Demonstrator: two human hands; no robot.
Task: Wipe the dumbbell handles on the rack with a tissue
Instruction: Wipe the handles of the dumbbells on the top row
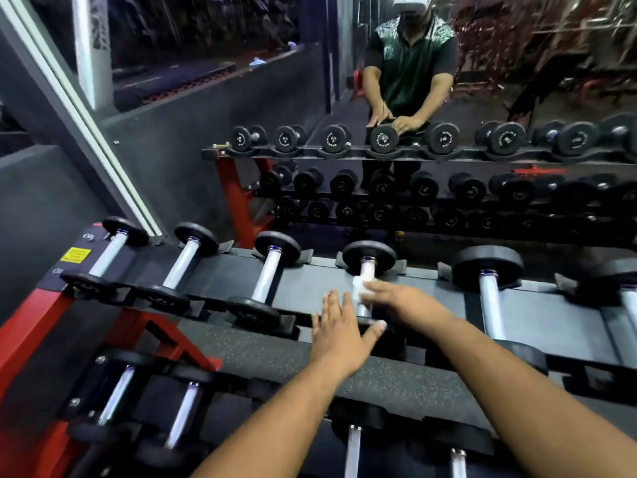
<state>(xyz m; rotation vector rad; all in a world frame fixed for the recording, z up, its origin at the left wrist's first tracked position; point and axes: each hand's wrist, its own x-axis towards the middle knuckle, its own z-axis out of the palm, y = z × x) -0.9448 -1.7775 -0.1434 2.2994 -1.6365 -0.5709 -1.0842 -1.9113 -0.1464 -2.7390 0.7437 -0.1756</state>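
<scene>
Top tier of the rack, fourth dumbbell from the left end. Right hand lies over its handle, fingers curled down on a wad of white tissue pressed to the chrome; the far stretch of bar shows bare above the tissue, a short bit below it. Left hand lies flat and spread, fingers straight, gripping nothing, palm down at the near plate of the same dumbbell, thumb reaching across toward the right wrist; it looks to be steadying the weight, though contact under the palm is hidden. The handle's long axis runs away from the person, near plate to far plate, so my guess is that a wiping stroke must travel along that line, out and back, with the right hand already on it. Next unwiped candidates lie to either side: a handle to the left, nearer the flat hand, and one to the right, nearer the tissue hand. The rack's cradles hold one dumbbell each; the lower tier also carries dumbbells. A mirror behind repeats the scene.
</scene>
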